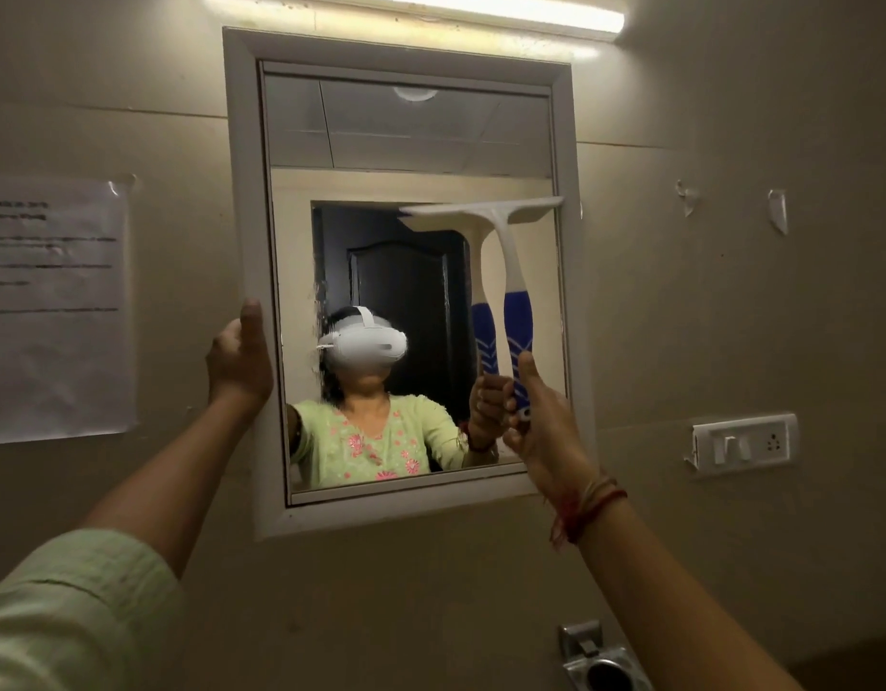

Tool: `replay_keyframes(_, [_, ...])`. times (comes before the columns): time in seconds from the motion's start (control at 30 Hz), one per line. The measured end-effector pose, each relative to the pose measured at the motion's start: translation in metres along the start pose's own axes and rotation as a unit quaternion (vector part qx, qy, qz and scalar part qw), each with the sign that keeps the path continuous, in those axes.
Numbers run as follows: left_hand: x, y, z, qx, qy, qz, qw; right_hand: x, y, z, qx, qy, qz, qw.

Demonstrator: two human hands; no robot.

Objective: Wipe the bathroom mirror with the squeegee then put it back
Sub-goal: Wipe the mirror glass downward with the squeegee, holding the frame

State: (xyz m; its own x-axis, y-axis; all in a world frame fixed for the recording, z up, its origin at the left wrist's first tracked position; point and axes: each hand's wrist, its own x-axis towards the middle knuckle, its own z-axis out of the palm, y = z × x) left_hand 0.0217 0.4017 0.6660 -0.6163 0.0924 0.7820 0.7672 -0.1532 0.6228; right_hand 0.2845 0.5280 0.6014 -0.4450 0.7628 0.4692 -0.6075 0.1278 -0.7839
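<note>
A white-framed bathroom mirror (246, 192) hangs on the beige wall, slightly tilted. My right hand (540, 421) grips the blue-and-white handle of a white squeegee (511, 261). Its blade is held level against the glass on the right half of the mirror, about mid-height. My left hand (241, 361) presses on the mirror's left frame, thumb up along the frame's edge. A smeared vertical streak shows on the glass just right of the left frame. The glass reflects a person wearing a headset, and the squeegee's own reflection.
A tube light (416, 12) glows above the mirror. A taped paper notice (57, 311) hangs on the wall to the left. A switch and socket plate (745, 443) sits to the right. A metal wall fitting (600, 660) is below at the bottom edge.
</note>
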Motion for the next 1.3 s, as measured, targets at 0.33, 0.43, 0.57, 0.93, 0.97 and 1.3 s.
replay_keyframes(0.33, [0.001,-0.002,0.001,0.003,0.003,0.003,1.000,-0.019,0.007,-0.007,0.027,-0.019,0.007,0.999])
replay_keyframes(0.43, [0.000,-0.001,0.001,0.004,0.003,0.000,1.000,-0.014,-0.001,-0.004,0.036,-0.026,0.000,0.999])
replay_keyframes(0.57, [0.000,0.000,0.001,0.012,-0.003,-0.011,1.000,-0.031,0.031,-0.023,0.037,0.022,0.048,0.998])
replay_keyframes(0.93, [0.001,-0.002,0.002,0.016,0.000,-0.011,1.000,-0.047,0.042,-0.029,0.127,0.017,0.106,0.986])
replay_keyframes(0.97, [0.001,-0.002,0.002,0.017,0.001,-0.010,1.000,-0.044,0.040,-0.027,0.127,0.016,0.099,0.987])
replay_keyframes(1.3, [0.000,-0.002,0.002,0.017,0.007,-0.007,1.000,-0.069,0.085,-0.043,0.152,0.060,0.148,0.975])
